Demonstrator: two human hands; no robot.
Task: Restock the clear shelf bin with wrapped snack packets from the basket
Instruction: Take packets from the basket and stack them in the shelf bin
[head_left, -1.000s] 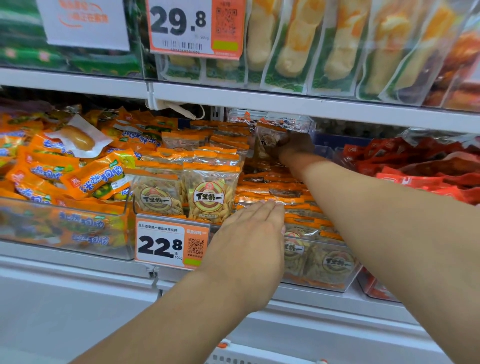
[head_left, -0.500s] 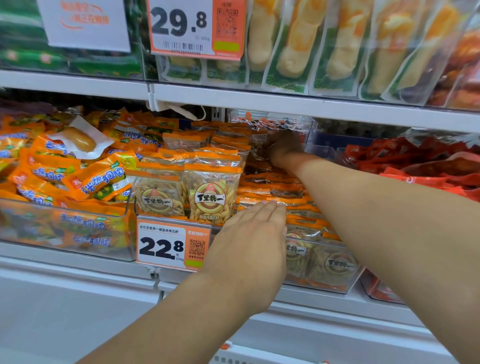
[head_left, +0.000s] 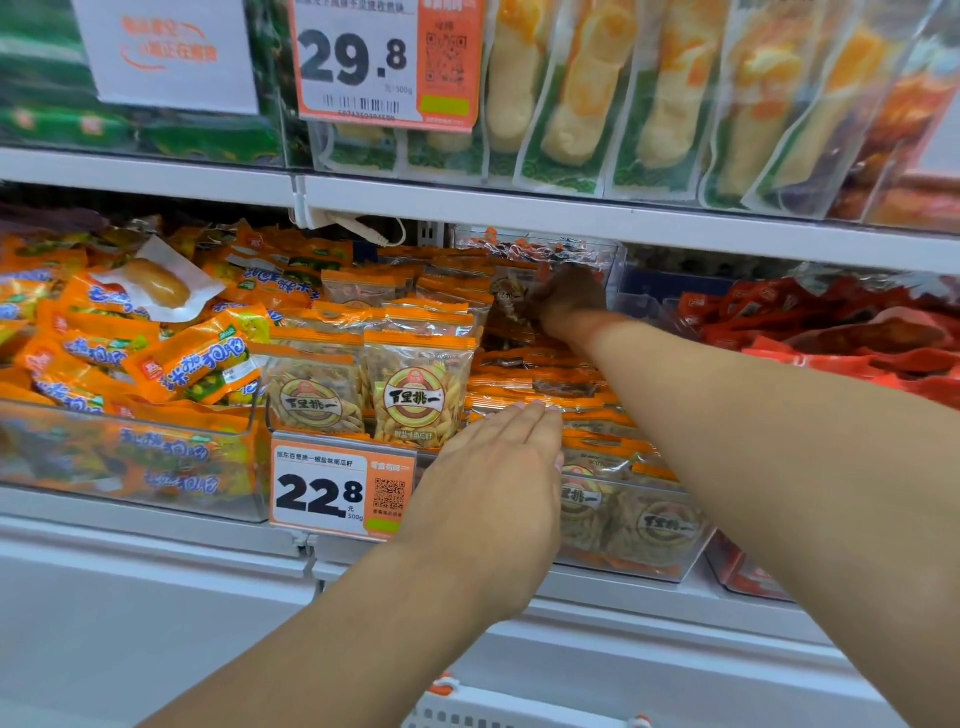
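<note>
Right hand (head_left: 569, 301) reaches deep into the clear shelf bin (head_left: 649, 561), seating a seed packet (head_left: 511, 299), grip unclear; left hand (head_left: 498, 488) lies flat, steadying the front rows; next likely withdrawing cleanly.

One head-worn wide-angle view looks forward and slightly down at a shop shelf from close range, near enough that both forearms run in from the bottom edge toward the clear shelf bin (head_left: 670, 551) at centre. The lens faces the shelf nearly square on, with the upper shelf edge (head_left: 519, 208) crossing the top third and bowing with the wide angle. The white basket (head_left: 493, 712) rim just enters at the bottom edge, directly below the camera.
</note>
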